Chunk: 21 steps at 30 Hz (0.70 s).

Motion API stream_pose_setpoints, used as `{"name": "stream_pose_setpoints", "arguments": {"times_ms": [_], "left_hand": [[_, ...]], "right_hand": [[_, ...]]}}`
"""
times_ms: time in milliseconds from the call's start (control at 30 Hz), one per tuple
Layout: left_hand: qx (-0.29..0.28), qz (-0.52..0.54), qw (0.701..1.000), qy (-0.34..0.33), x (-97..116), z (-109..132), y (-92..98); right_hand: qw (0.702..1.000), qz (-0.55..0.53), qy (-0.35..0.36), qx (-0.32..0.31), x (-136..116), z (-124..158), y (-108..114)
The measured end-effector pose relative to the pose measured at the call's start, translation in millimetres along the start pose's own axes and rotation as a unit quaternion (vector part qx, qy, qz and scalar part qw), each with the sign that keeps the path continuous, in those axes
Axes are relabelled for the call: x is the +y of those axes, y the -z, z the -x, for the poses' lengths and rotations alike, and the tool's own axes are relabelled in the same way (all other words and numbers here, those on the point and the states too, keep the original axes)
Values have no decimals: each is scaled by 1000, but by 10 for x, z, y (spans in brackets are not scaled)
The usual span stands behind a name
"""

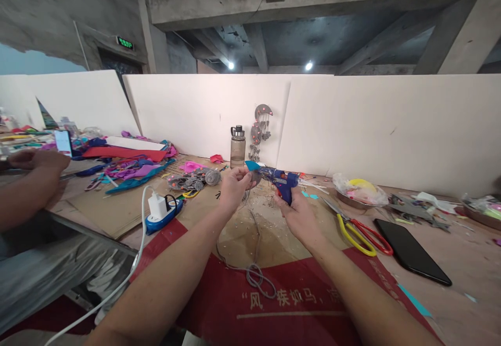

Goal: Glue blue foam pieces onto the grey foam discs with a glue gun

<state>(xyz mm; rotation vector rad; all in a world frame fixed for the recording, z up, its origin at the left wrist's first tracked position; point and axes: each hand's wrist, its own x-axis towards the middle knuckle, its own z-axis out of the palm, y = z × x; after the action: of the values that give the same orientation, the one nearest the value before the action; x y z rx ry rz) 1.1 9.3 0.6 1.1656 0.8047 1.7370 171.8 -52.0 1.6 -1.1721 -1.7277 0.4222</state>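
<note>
My right hand point(299, 213) is wrapped round the grip of a blue hot glue gun point(287, 181), whose nozzle points left. Pinched in the fingers of my left hand point(234, 187) is a small grey felt piece point(255, 177), with a bright blue piece point(251, 165) showing just above it. The nozzle end is close to the grey piece; whether they touch I cannot tell. A grey cord point(256, 231) trails below my hands and lies looped on the red sheet.
Scissors point(360, 231) and a black phone point(413, 252) lie right. A bottle point(237, 147) stands behind my left hand. Left are a power strip point(164, 215), grey felt pieces point(191, 180), coloured scraps point(133, 166) and another person's arm point(33, 179). A bagged bowl point(360, 192) sits back right.
</note>
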Motion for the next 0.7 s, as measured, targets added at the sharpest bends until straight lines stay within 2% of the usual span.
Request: {"name": "stream_pose_setpoints", "arguments": {"times_ms": [400,700], "left_hand": [[3,14,1000,-8,12,-21,8],[9,7,1000,-8,21,-17,19]], "right_hand": [[999,15,-19,22,-45,13,35],[1000,0,-22,21,25,-5,27]]}}
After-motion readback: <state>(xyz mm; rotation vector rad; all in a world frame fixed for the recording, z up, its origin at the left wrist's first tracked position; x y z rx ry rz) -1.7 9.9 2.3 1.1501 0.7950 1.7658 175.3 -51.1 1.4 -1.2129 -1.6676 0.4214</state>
